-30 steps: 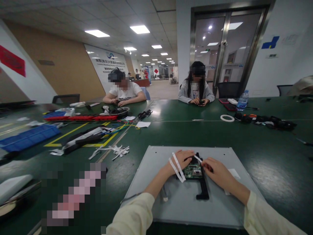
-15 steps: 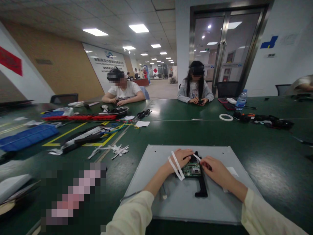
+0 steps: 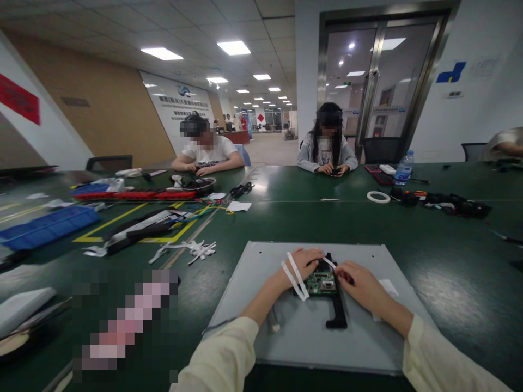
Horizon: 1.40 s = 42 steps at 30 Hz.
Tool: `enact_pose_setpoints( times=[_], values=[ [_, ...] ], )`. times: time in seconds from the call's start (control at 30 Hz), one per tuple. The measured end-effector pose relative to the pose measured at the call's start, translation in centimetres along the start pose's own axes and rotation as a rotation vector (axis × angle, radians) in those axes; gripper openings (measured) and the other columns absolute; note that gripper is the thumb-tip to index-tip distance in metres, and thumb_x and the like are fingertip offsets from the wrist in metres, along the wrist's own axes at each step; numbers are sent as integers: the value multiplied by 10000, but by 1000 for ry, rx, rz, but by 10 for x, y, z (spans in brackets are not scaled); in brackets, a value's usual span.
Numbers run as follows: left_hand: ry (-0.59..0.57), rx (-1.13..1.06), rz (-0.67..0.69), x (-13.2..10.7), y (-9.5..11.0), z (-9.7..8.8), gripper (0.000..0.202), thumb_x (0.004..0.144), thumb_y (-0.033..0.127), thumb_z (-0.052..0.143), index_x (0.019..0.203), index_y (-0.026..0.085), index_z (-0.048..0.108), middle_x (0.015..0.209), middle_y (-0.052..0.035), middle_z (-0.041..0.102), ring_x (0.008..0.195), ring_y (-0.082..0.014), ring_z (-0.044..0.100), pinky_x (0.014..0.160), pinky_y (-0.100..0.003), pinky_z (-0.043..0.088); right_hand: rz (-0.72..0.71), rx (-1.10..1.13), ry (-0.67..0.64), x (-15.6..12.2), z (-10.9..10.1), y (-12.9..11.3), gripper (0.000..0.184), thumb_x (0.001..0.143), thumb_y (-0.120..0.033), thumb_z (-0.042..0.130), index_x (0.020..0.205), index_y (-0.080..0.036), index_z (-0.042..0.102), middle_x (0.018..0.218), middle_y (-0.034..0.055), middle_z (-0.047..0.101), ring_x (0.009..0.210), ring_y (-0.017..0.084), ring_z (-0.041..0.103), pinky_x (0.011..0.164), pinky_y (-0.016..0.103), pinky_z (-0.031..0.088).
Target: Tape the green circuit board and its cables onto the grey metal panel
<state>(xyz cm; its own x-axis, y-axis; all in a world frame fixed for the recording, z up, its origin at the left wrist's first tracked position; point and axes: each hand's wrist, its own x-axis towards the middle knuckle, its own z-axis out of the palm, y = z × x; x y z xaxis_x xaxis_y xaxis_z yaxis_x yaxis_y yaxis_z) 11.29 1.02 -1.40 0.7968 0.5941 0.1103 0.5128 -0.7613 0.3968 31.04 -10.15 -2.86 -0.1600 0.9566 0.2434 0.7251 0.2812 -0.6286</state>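
Observation:
On a grey panel in front of me lies a black bracket with a green circuit board against it. My left hand rests over the board's upper left part, fingers stretched out flat towards the bracket's top. Two white tape strips cling across the back of that hand. At the bracket's right side, my right hand pinches the end of a short white tape strip, which slants over the bracket's upper part. What lies beneath my left fingers is hidden.
Loose white strips lie left of the panel. Beyond them are a blue tray and black-and-white parts. A tape roll and water bottle stand at the back right. Two people sit across the table.
The view shifts very slightly. Both hands stay in place over the board and bracket, with no visible change in their hold.

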Motion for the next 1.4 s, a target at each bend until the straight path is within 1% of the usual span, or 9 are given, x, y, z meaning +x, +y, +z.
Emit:
enact_pose_setpoints(
  times=[0.2, 0.3, 0.4, 0.53, 0.63, 0.93, 1.13, 1.33, 1.4],
  values=[
    [5, -4, 10, 0, -2, 1, 367, 914, 198, 408, 1239, 272, 563, 1363, -17, 528, 1273, -172, 469, 1106, -440, 266, -13, 11, 4, 0, 0, 1, 154, 857, -159, 450, 898, -196, 594, 816, 16, 549, 743, 155, 522, 691, 278, 395],
    [25, 3, 41, 2, -5, 4, 372, 907, 186, 407, 1229, 266, 575, 1352, -20, 540, 1247, -177, 493, 1098, -436, 279, -15, 6, 6, 0, 1, 3, 155, 857, -157, 452, 902, -196, 595, 812, 14, 545, 737, 150, 518, 689, 274, 394],
    [61, 3, 91, 5, -8, 7, 377, 891, 164, 412, 1213, 248, 591, 1309, -22, 577, 1206, -174, 525, 1079, -410, 311, -24, -11, 9, 0, 1, 5, 152, 853, -153, 456, 902, -195, 594, 813, 13, 546, 742, 149, 519, 695, 272, 394],
    [78, -6, 126, 8, -11, 10, 378, 875, 146, 419, 1189, 232, 611, 1269, -24, 604, 1189, -167, 533, 1040, -351, 358, -30, -29, 6, 0, 0, 4, 158, 853, -151, 455, 910, -192, 596, 819, 15, 552, 748, 148, 524, 696, 270, 398],
    [76, -7, 128, 9, -12, 12, 372, 873, 158, 429, 1188, 232, 612, 1264, -28, 605, 1177, -172, 541, 1031, -345, 369, -27, -37, 2, -1, -1, 5, 165, 853, -155, 456, 916, -192, 603, 818, 16, 557, 749, 149, 528, 696, 272, 403],
    [35, -23, 59, 9, -4, 13, 382, 901, 179, 402, 1240, 247, 562, 1298, -15, 587, 1226, -173, 506, 1087, -380, 300, -23, -64, -11, -4, -2, 13, 156, 863, -197, 467, 947, -190, 599, 820, 15, 555, 730, 143, 513, 684, 270, 394],
    [37, -48, 22, 9, -7, 15, 388, 918, 209, 385, 1283, 253, 509, 1289, -5, 594, 1210, -172, 524, 1129, -424, 225, -22, -83, -17, -4, -6, 10, 163, 869, -197, 468, 961, -189, 602, 823, 17, 554, 734, 140, 510, 684, 264, 391],
    [46, -57, 23, 10, -10, 18, 375, 925, 218, 381, 1274, 241, 515, 1301, -5, 585, 1199, -170, 533, 1131, -413, 224, -34, -86, -2, -5, -6, 11, 153, 860, -186, 475, 941, -182, 604, 816, 17, 559, 714, 134, 518, 683, 265, 396],
    [48, -48, 24, 10, -10, 18, 375, 929, 222, 376, 1280, 241, 508, 1306, -7, 582, 1201, -167, 530, 1129, -413, 228, -43, -75, 43, -5, -7, 10, 146, 858, -186, 481, 922, -185, 613, 802, 17, 559, 704, 134, 517, 675, 264, 398]
  ],
)
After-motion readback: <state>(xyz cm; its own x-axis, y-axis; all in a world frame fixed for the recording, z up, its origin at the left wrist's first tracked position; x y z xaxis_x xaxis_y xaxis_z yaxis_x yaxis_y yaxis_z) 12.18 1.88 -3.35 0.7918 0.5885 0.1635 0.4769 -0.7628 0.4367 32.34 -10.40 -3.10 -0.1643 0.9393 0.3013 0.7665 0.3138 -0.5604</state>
